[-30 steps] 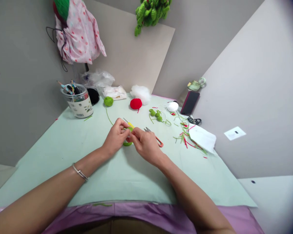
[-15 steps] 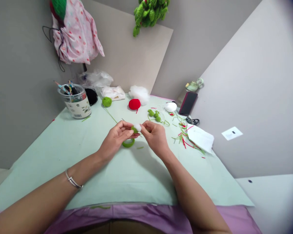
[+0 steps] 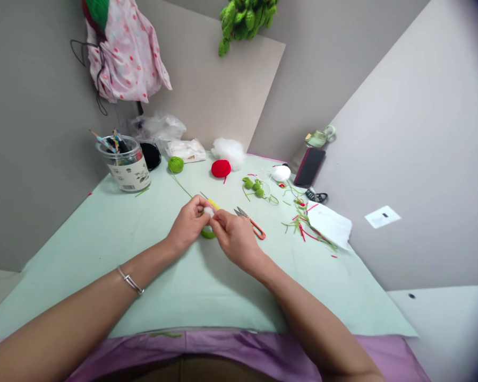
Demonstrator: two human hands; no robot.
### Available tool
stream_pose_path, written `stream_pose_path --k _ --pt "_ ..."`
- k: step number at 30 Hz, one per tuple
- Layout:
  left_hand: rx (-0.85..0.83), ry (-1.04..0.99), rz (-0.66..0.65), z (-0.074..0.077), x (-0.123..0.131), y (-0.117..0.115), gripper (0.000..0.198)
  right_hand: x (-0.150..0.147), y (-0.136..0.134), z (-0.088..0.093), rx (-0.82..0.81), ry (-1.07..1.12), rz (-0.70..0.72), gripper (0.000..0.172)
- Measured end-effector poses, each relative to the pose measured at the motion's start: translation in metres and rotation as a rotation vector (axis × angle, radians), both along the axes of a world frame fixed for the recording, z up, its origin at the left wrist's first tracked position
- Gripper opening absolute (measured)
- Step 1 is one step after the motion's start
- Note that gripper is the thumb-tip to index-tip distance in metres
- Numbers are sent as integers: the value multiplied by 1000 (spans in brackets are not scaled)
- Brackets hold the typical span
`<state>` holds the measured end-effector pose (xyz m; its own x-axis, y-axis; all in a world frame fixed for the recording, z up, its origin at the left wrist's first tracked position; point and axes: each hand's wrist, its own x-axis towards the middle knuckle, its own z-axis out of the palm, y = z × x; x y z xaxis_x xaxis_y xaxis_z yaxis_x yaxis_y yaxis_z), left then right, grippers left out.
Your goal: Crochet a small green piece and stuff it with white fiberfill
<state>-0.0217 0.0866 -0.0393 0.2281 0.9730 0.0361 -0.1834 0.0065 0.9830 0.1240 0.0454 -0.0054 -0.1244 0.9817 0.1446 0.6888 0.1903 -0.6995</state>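
Note:
My left hand (image 3: 188, 225) is closed around a small green crocheted piece, mostly hidden by the fingers. White stuffing (image 3: 208, 211) shows at its top, between the two hands. My right hand (image 3: 237, 237) is closed too, its thumb and fingertips pinching at that stuffing. Just below the fingers lies a green ring-shaped thing (image 3: 207, 234), partly covered. Behind the fingertips, a crochet hook with a yellow handle (image 3: 213, 203) rests on the table. Scissors with orange handles (image 3: 255, 225) lie beside my right hand.
Farther back sit green yarn (image 3: 176, 165), red yarn (image 3: 221, 168), a heap of stuffing (image 3: 230, 153) and white yarn (image 3: 281, 173). Small green crocheted pieces (image 3: 258, 192) and yarn scraps (image 3: 300, 228) lie right. A jar of pens (image 3: 127, 172) stands left; a phone (image 3: 309, 167) leans right.
My right hand has moved left and in against my left hand, uncovering the scissors. The stuffing has moved slightly left and down, and less of it and the green piece shows.

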Motion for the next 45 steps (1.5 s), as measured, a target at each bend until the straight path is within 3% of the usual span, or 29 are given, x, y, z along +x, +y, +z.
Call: stream_pose_path --k 4,9,12,21,30,34,40,45 --pt "108 9 82 5 -1 -2 19 -3 -1 0 -32 102 28 23" --pt "149 41 9 12 -5 -11 11 6 7 5 -149 328 58 45" --pt "167 58 34 13 -5 -13 14 10 13 3 -224 438 35 44" --pt "114 89 -55 21 -14 -10 24 12 13 -5 -159 387 -25 34" --pt "130 39 66 2 -4 0 17 0 2 -1 -94 238 77 15" --pt "111 -10 80 0 -1 4 22 -7 0 -6 -69 234 47 18" --pt "75 -96 -25 11 -9 -2 22 2 9 -4 -160 336 76 37" --pt "72 -128 -103 13 -12 -5 25 5 11 -5 -147 339 60 39"
